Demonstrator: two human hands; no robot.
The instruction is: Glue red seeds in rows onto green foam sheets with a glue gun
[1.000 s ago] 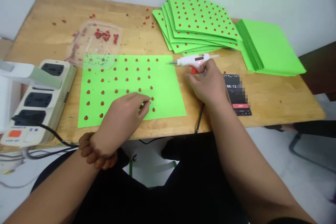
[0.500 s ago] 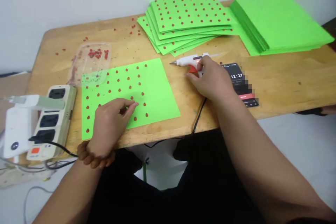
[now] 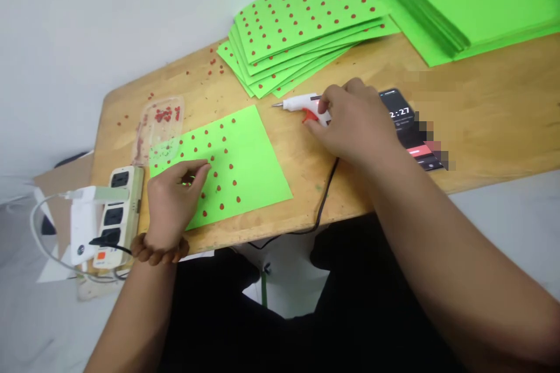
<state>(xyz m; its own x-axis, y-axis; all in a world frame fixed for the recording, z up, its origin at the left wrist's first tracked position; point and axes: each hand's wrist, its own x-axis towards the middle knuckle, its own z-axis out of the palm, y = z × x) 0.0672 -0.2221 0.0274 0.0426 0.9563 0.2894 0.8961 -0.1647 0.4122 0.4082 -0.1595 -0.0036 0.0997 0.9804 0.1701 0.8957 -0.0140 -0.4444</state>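
Observation:
A green sheet with rows of small red pieces lies near the table's front edge. Over its left part is my left hand, thumb and forefinger pinched together; whatever is between them is too small to make out. My right hand is at the white glue gun, fingers curled round its rear part, beside the orange trigger. The gun's metal tip points left, to the right of the sheet's upper corner. A clear plastic tray with red pieces overlaps the sheet's upper left corner.
Behind are a stack of dotted green sheets and a thick plain green stack. A phone lies right of my right hand. At the left is a power strip with plugs. A black cable crosses the front edge.
The view has shifted and tilted. My left hand has moved left over the sheet, still pinched. My right hand has closed further over the glue gun's rear part.

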